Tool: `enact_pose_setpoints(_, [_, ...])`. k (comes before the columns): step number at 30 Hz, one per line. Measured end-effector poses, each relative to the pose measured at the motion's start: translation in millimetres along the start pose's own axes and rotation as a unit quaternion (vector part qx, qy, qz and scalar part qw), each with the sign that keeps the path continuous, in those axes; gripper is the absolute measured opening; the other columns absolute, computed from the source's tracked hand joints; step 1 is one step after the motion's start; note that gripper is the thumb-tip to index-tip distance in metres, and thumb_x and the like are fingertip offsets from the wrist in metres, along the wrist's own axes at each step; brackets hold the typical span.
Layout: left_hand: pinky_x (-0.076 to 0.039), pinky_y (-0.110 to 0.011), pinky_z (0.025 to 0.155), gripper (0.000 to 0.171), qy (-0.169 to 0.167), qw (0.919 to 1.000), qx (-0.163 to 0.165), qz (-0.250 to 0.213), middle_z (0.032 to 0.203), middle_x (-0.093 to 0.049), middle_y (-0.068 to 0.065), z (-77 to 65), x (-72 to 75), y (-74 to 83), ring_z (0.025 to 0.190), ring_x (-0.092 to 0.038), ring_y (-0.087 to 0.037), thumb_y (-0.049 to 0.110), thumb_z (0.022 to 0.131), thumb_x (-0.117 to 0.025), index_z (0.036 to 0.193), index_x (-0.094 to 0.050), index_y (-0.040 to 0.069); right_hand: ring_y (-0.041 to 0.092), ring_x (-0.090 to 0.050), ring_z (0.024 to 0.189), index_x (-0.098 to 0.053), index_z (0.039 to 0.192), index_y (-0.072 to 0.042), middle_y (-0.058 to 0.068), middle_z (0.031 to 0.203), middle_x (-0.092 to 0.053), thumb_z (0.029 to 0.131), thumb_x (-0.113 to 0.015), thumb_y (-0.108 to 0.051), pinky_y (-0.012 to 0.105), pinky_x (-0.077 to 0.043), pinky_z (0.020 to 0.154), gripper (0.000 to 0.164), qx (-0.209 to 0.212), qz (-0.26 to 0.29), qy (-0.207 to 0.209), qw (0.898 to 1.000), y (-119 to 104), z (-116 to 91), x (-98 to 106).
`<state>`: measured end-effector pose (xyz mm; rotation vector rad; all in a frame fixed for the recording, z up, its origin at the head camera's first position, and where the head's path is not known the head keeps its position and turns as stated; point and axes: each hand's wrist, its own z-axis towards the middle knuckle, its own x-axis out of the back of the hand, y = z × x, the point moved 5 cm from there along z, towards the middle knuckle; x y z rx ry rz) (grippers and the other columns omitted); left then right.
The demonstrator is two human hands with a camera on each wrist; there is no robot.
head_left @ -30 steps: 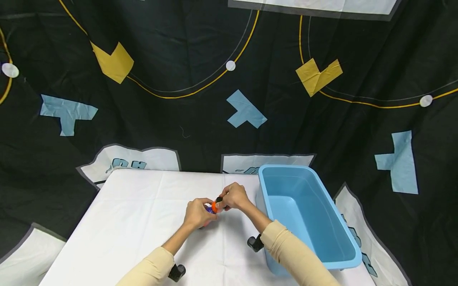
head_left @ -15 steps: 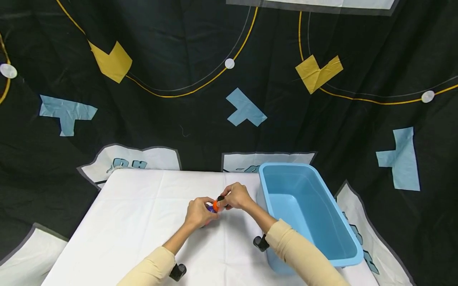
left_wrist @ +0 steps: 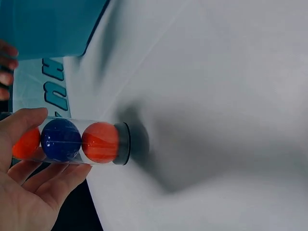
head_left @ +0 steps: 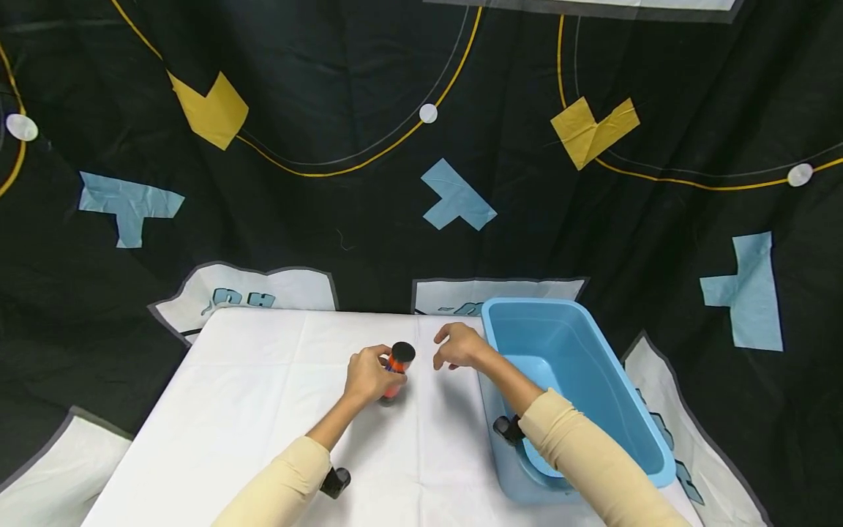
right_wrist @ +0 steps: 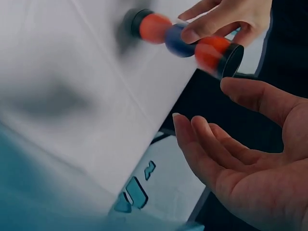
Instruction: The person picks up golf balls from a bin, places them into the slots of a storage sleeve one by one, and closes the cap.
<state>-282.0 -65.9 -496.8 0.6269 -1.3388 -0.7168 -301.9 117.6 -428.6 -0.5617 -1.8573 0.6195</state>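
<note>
My left hand (head_left: 369, 377) grips a clear tube of balls (left_wrist: 101, 142) around its side, thumb on one side and fingers on the other. Inside the tube sit two orange balls with a dark blue ball (left_wrist: 61, 140) between them. Black caps close both ends; the upper black cap (head_left: 403, 352) faces up in the head view. The tube stands nearly upright, slightly tilted, at or just above the white table. To the right of the tube, apart from it, my right hand (head_left: 461, 345) holds nothing, its fingers loosely bent and spread from the thumb.
A light blue plastic tub (head_left: 490, 410) stands on the right of the white table (head_left: 263, 410), partly under my right forearm. A black cloth (head_left: 369, 241) with tape marks hangs behind the table.
My right hand has let go of the tube's capped end and moved right, toward the tub. The left hand still holds the tube, now more upright with its black cap showing.
</note>
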Motion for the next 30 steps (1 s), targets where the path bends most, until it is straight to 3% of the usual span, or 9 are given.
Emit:
enact_pose_setpoints(8, [-0.060, -0.042, 0.075, 0.043, 0.000, 0.9968, 0.060, -0.053, 0.091, -0.077, -0.016, 9.5, -10.4, -2.6, 0.087, -0.072, -0.034, 0.010, 0.067, -0.087, 0.107, -0.074, 0.003, 0.026, -0.067, 0.081, -0.065, 0.118, 0.002, 0.014, 0.103, -0.068, 0.078, -0.082, -0.008, 0.038, -0.061, 0.078, 0.045, -0.013, 0.020, -0.017, 1.000, 1.9, -2.9, 11.4])
enact_pose_setpoints(13, [-0.058, -0.046, 0.079, 0.041, 0.007, 0.9959, 0.069, -0.059, 0.090, -0.077, -0.016, 9.3, -18.5, -1.0, 0.093, -0.069, -0.037, 0.007, 0.067, -0.086, 0.105, -0.073, 0.002, 0.022, -0.063, 0.074, -0.064, 0.117, 0.003, 0.011, 0.093, -0.065, 0.079, -0.081, -0.008, 0.037, -0.061, 0.078, 0.044, -0.015, 0.028, -0.023, 0.999, 1.9, -3.5, 10.1])
enact_pose_setpoints(20, [-0.056, -0.048, 0.082, 0.041, 0.013, 0.9970, 0.070, -0.031, 0.090, -0.077, -0.015, 8.6, -22.6, -0.3, 0.095, -0.068, -0.038, 0.008, 0.067, -0.088, 0.105, -0.073, 0.004, 0.016, -0.057, 0.067, -0.063, 0.117, 0.003, 0.008, 0.077, -0.059, 0.080, -0.081, -0.010, 0.034, -0.062, 0.073, 0.043, -0.014, 0.027, -0.030, 0.999, -0.1, -3.0, 7.1])
enact_pose_setpoints(23, [-0.055, -0.047, 0.081, 0.046, -0.007, 0.9979, 0.064, -0.007, 0.091, -0.075, -0.015, 10.4, -20.6, 0.0, 0.093, -0.066, -0.037, 0.012, 0.068, -0.090, 0.109, -0.072, 0.003, 0.016, -0.057, 0.066, -0.063, 0.116, 0.003, 0.009, 0.078, -0.061, 0.081, -0.081, -0.011, 0.035, -0.062, 0.074, 0.042, -0.014, 0.029, -0.028, 0.999, -1.2, -1.9, 7.1])
enact_pose_setpoints(26, [-0.054, -0.046, 0.080, 0.059, -0.049, 0.9965, 0.062, 0.026, 0.094, -0.074, -0.016, 12.0, -15.4, -2.3, 0.093, -0.065, -0.035, 0.015, 0.067, -0.092, 0.119, -0.068, 0.001, 0.019, -0.060, 0.069, -0.063, 0.117, 0.003, 0.010, 0.083, -0.064, 0.082, -0.080, -0.011, 0.035, -0.062, 0.075, 0.042, -0.009, 0.030, -0.025, 0.999, -2.0, -1.9, 8.9])
enact_pose_setpoints(30, [-0.057, -0.046, 0.082, 0.064, -0.090, 0.9920, 0.051, 0.073, 0.094, -0.075, -0.019, 14.5, 0.1, -7.6, 0.092, -0.070, -0.036, 0.009, 0.067, -0.090, 0.125, -0.065, -0.003, 0.024, -0.067, 0.075, -0.063, 0.122, 0.002, 0.012, 0.092, -0.068, 0.085, -0.078, -0.014, 0.037, -0.061, 0.078, 0.043, -0.004, 0.025, -0.006, 1.000, -1.7, -5.2, 17.3])
